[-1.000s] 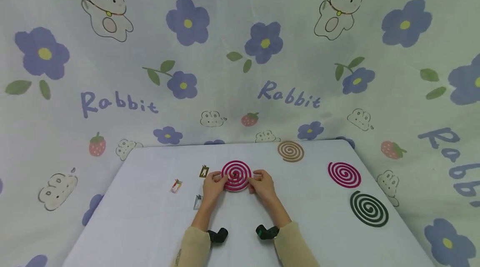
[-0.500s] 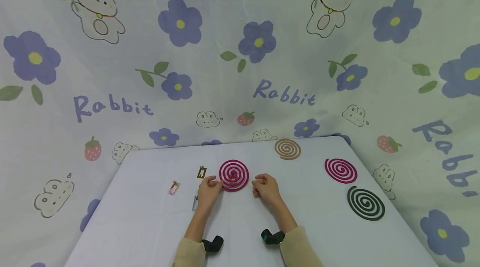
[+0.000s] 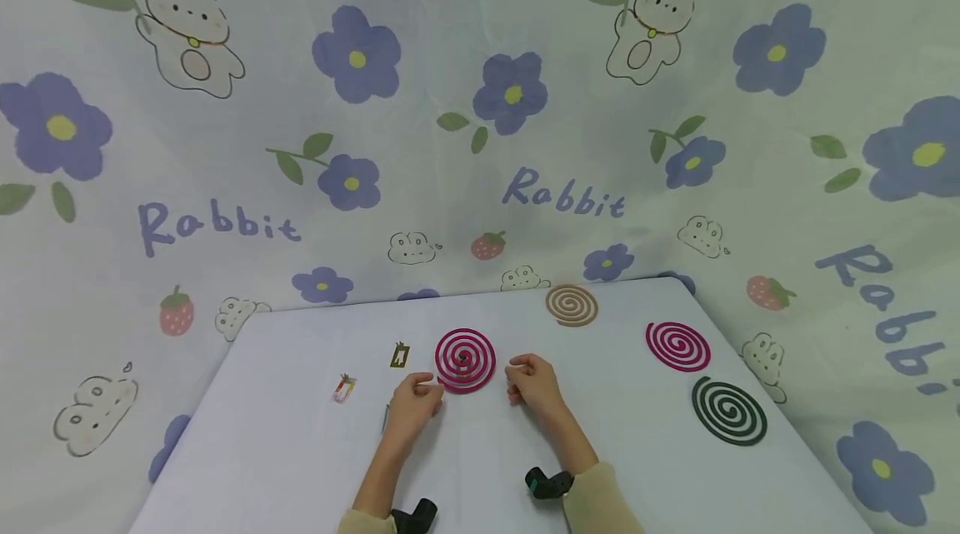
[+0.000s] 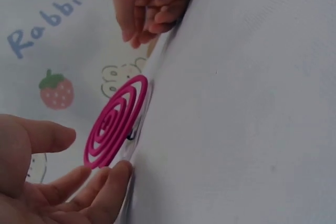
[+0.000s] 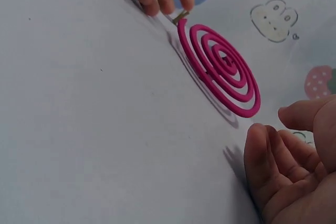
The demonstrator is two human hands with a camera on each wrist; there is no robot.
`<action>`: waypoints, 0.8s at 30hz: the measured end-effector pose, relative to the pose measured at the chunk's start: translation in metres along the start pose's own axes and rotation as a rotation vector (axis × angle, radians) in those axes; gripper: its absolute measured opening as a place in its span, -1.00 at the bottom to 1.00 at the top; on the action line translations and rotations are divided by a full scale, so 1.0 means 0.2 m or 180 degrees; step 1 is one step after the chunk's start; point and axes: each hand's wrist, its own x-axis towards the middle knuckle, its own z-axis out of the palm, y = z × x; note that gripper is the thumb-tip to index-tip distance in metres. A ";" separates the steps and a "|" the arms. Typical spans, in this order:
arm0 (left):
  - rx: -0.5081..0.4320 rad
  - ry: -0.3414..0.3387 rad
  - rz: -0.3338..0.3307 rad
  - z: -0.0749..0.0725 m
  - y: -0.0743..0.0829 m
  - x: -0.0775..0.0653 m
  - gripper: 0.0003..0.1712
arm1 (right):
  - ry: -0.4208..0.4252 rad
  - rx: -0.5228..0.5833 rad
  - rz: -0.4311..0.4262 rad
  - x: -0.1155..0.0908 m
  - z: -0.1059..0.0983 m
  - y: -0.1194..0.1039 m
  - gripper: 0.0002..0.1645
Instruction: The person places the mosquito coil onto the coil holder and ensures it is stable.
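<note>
A magenta mosquito coil (image 3: pixel 464 359) lies flat between my hands, raised a little off the table in both wrist views. Under it a small dark piece (image 4: pixel 131 136) shows, and a dark tip pokes up at the coil's centre. My left hand (image 3: pixel 414 407) hovers at the coil's lower left edge, fingers loosely bent with nothing in them. To the right of the coil, my right hand (image 3: pixel 535 384) is apart from it, thumb and fingers parted. Left of the coil lie a gold metal coil stand (image 3: pixel 400 355) and a red-and-white one (image 3: pixel 345 388). A silver piece (image 3: pixel 386 418) is mostly hidden behind my left hand.
On the white table (image 3: pixel 300 451), a tan coil (image 3: pixel 572 306) lies at the back edge. A second magenta coil (image 3: pixel 678 346) and a dark green coil (image 3: pixel 729 411) are at the right. A patterned cloth (image 3: pixel 442 151) hangs behind the table.
Both hands have let go of the magenta coil and drawn back, the right first, then the left. The coil stays in place, and the head view has shifted slightly.
</note>
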 end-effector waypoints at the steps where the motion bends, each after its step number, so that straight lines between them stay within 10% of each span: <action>1: 0.0089 -0.0042 0.0020 0.00 0.00 -0.01 -0.57 | -0.0010 -0.0078 -0.0035 0.00 -0.01 -0.01 -0.71; 24: 0.0287 -0.0989 0.0485 0.16 0.11 -0.06 -0.77 | 0.0488 -0.1924 -0.0471 0.26 -0.43 -0.10 -0.69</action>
